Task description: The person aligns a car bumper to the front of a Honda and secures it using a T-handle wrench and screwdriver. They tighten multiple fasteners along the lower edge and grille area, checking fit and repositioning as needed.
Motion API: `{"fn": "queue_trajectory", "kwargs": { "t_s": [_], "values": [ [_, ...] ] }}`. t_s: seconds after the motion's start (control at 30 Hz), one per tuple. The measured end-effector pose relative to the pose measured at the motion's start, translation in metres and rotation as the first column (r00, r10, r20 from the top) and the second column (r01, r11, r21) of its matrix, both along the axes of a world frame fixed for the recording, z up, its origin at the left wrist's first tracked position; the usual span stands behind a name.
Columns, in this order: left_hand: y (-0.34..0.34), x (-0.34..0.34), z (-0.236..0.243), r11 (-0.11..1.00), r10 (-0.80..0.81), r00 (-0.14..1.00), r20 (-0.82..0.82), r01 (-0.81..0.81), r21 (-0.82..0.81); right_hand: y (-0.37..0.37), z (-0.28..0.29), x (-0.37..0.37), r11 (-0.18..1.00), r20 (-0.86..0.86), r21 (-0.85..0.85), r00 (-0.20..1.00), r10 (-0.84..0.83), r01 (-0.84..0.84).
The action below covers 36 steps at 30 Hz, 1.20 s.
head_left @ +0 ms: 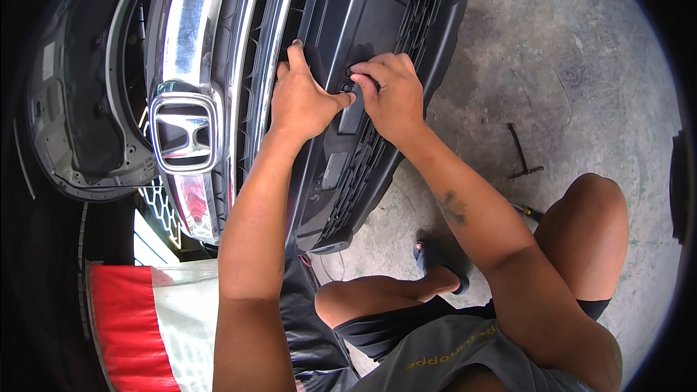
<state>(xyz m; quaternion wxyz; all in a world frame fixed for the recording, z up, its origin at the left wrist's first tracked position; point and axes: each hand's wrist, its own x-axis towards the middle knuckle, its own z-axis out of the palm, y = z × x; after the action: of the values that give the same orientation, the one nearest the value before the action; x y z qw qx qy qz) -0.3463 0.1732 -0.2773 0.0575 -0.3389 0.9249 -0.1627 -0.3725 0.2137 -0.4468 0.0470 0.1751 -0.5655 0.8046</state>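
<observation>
I squat in front of a car's black front bumper [377, 0]. My left hand [303, 98] lies against the bumper just right of the chrome grille bar [192, 29], fingers up over the edge and thumb stretched right. My right hand [390, 94] sits beside it, fingertips pinched on a small black part [348, 88] at the bumper's middle panel. The two hands touch at the thumbs. What exactly the fingers pinch is too small to tell.
The raised hood [80, 101] fills the left. A chrome emblem [183, 133] sits in the grille. A red and white cover [145, 319] lies at lower left. On the concrete floor [566, 51] lie a dark T-shaped tool [521, 152] and a screwdriver [528, 210].
</observation>
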Motion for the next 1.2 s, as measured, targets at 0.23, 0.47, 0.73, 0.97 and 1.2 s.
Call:
{"fn": "queue_trajectory", "kwargs": {
  "t_s": [0.23,0.47,0.73,0.97,1.2],
  "values": [
    [-0.001,0.002,0.001,1.000,-0.011,1.000,0.006,0.011,-0.023,-0.001,0.008,0.001,1.000,0.050,-0.020,0.999,0.000,0.001],
    [-0.002,0.003,0.000,0.999,-0.020,1.000,0.007,0.020,-0.029,-0.004,0.002,0.000,0.997,-0.088,-0.046,0.994,-0.064,0.061],
    [-0.004,0.004,0.001,0.999,-0.017,1.000,0.014,0.018,-0.031,-0.002,0.004,-0.005,0.996,-0.177,-0.036,0.980,-0.090,0.085],
    [-0.001,0.001,0.000,0.999,-0.017,1.000,0.019,0.018,-0.049,0.001,0.010,-0.008,0.996,-0.180,0.049,0.982,-0.060,0.069],
    [-0.004,0.005,-0.001,1.000,-0.008,1.000,0.004,0.008,-0.021,-0.001,0.001,-0.005,0.999,-0.066,0.045,0.998,0.017,-0.014]
  ]
}}
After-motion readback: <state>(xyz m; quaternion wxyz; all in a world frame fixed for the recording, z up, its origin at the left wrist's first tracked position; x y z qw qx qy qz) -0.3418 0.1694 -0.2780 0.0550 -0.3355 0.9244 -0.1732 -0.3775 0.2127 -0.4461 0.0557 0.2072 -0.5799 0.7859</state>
